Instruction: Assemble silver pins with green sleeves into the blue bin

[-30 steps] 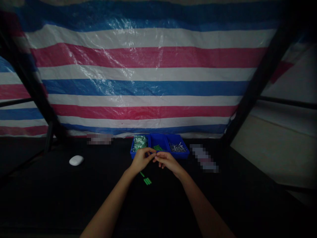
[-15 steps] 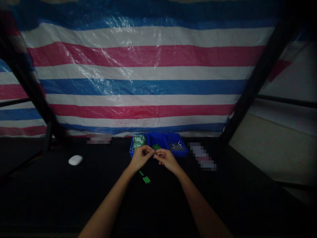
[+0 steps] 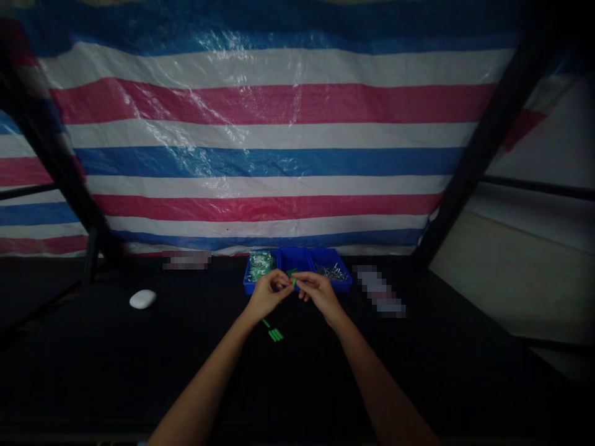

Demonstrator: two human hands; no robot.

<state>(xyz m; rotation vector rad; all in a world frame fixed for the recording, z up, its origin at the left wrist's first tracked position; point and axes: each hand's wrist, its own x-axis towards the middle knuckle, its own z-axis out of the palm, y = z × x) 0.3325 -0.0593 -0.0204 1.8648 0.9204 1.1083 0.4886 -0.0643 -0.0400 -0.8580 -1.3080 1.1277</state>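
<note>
My left hand (image 3: pixel 268 294) and my right hand (image 3: pixel 319 293) meet at the front of a blue divided tray (image 3: pixel 296 256). A small green piece (image 3: pixel 294 281) shows between their fingertips, pinched by both. The tray's left compartment holds green-and-clear packets (image 3: pixel 261 265), the middle one some green pieces partly hidden by my fingers, and the right one silver screws or nails (image 3: pixel 331 272). Nearer to me, several green pieces (image 3: pixel 276 335) lie side by side on the black table, with a single one (image 3: pixel 265 323) just beyond them.
A white rounded object (image 3: pixel 143 299) rests on the table (image 3: pixel 93 365) at the left. Blurred-out items lie behind it (image 3: pixel 186 259) and right of the tray (image 3: pixel 380 292). Behind stands a striped sheet (image 3: pixel 279 162) between dark slanting posts.
Both hands have shifted slightly to the right at the fingertips, and the green piece between them now shows more plainly. The tray and the pieces on the table have stayed put.
</note>
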